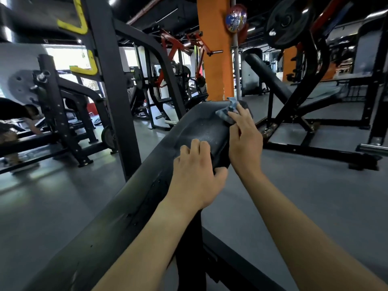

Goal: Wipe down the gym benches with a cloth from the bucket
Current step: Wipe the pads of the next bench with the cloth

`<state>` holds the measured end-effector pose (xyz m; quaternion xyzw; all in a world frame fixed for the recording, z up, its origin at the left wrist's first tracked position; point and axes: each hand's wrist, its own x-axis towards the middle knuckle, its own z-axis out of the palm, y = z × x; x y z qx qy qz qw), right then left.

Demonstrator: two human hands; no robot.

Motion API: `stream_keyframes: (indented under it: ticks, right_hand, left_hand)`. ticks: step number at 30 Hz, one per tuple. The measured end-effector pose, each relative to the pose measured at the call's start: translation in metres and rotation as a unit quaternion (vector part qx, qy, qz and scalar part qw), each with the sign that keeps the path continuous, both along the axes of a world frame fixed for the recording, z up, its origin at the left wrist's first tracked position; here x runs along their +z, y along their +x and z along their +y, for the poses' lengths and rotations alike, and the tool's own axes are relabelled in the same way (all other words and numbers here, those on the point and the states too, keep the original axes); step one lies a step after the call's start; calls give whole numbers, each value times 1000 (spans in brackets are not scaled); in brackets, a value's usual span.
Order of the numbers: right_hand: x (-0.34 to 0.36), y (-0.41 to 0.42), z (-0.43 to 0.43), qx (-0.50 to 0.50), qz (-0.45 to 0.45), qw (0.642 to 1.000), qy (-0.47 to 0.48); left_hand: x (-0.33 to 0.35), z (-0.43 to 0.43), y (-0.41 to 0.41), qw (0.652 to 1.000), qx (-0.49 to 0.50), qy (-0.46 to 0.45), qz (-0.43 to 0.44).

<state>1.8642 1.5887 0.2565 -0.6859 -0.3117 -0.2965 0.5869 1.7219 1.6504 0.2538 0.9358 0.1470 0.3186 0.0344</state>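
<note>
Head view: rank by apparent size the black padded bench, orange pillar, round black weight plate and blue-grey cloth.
1. black padded bench, though nearness to the camera inflates it
2. orange pillar
3. round black weight plate
4. blue-grey cloth, smallest

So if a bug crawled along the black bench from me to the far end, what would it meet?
Left hand, right hand, blue cloth, then the orange pillar beyond the bench.
</note>
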Motion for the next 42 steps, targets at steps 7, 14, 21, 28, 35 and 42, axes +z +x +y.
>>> stream_keyframes:
  ticks: [7, 14, 21, 28, 35, 42]
  right_hand:
    - [33, 32, 4, 40, 81, 994, 54]
    - [-14, -3, -2, 26, 85, 989, 119]
    - [-10, 24, -16, 48, 56, 996, 42]
    - [9, 33, -26, 75, 171, 979, 78]
    - [-35, -25, -7, 63, 91, 985, 133]
    - [-17, 23, -20, 85, 70, 990, 90]
  left_hand:
    - [7, 7, 7, 997, 9, 76, -23]
    - [19, 7, 24, 998, -28, 57, -31]
    - [22, 0, 38, 996, -44, 61, -42]
    - [25, -1, 41, 997, -41, 47, -45]
    - [25, -3, 41, 998, -33, 39, -45]
    - [25, 3, 37, 998, -48, 20, -31]
